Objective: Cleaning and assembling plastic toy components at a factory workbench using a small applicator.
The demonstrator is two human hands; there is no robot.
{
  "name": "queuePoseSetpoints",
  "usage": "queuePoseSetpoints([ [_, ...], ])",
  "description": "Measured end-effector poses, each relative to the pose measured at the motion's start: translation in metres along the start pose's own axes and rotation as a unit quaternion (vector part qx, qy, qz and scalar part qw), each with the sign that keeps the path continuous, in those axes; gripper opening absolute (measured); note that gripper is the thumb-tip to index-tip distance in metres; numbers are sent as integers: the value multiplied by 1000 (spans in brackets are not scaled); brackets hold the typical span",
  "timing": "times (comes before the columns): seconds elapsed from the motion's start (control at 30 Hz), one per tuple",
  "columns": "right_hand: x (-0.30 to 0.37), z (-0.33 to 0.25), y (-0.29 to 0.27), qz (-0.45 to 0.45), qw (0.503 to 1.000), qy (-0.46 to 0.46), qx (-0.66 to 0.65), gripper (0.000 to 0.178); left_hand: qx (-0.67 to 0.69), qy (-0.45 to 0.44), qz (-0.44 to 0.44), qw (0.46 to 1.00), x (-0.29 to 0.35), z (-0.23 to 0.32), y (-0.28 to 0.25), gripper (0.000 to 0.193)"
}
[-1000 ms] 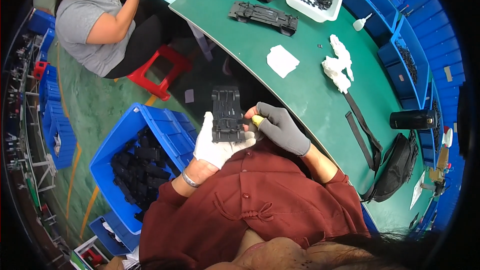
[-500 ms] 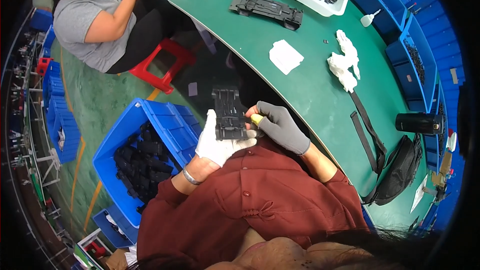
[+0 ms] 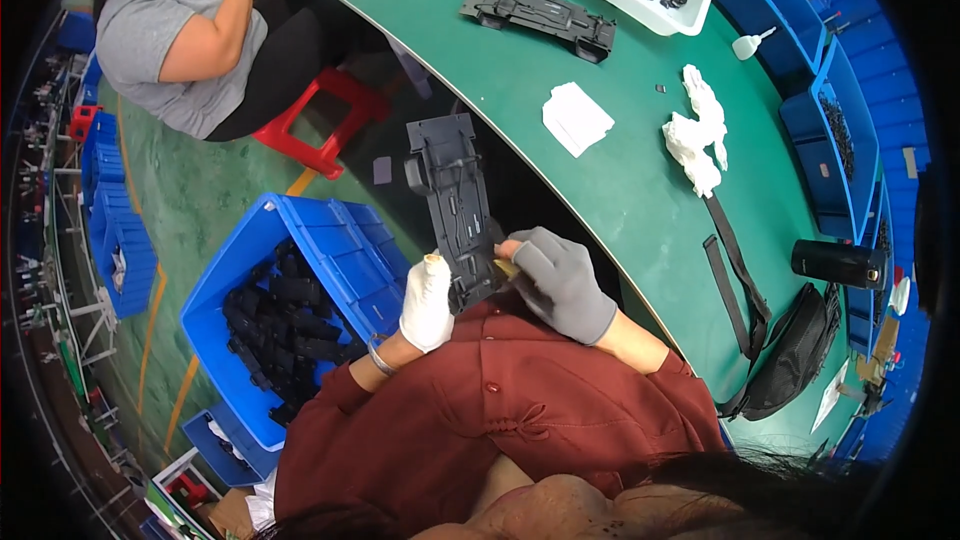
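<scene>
A long black moulded plastic chassis (image 3: pixel 462 202), like that of a toy car, is held in front of my body with its far end pointing away from me. My left hand (image 3: pixel 428 305), in a white glove, is closed round its near left end, the thumb up along the side. At the near right edge of the chassis is my right hand (image 3: pixel 562 283) in a grey glove with a yellow-covered digit. Its fingers are bent in against that edge, and their tips are partly hidden.
On the left stands a blue bin (image 3: pixel 225 325) of black parts. The green table (image 3: pixel 620 195) carries another chassis (image 3: pixel 540 18), a white tub (image 3: pixel 655 15) of small black parts, white paper (image 3: pixel 577 120), a crumpled cloth (image 3: pixel 695 130) and a black bag (image 3: pixel 795 355). A co-worker (image 3: pixel 180 50) sits beyond.
The chassis has been tipped so its full length shows and its far end reaches farther out. My left hand has turned from flat beneath it to gripping its side; my right hand has moved slightly nearer.
</scene>
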State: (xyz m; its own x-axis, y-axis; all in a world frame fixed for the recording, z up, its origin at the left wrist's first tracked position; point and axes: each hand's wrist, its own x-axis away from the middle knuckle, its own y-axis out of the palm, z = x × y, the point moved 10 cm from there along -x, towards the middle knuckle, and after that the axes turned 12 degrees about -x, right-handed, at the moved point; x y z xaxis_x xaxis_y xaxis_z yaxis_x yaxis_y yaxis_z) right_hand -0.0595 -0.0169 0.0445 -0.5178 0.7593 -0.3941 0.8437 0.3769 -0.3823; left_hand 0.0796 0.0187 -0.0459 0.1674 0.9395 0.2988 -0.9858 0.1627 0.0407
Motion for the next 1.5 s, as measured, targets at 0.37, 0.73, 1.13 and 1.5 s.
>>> queuePoseSetpoints([
  [0.37, 3, -5, 4, -21, 996, -69, 57, 43, 39, -12, -8, 999, 5, -10, 0, 84],
  [0.73, 2, -1, 5, -94, 994, -56, 22, 34, -27, -15, -7, 1000, 6, -21, -3, 77],
  [1.13, 5, -2, 7, -72, 994, -78, 7, 37, -126, 9, 2, 992, 7, -39, -10, 72],
  [1.5, 7, 1, 11, -74, 995, -66, -18, 34, -150, 41, 26, 988, 8, -32, -10, 73],
])
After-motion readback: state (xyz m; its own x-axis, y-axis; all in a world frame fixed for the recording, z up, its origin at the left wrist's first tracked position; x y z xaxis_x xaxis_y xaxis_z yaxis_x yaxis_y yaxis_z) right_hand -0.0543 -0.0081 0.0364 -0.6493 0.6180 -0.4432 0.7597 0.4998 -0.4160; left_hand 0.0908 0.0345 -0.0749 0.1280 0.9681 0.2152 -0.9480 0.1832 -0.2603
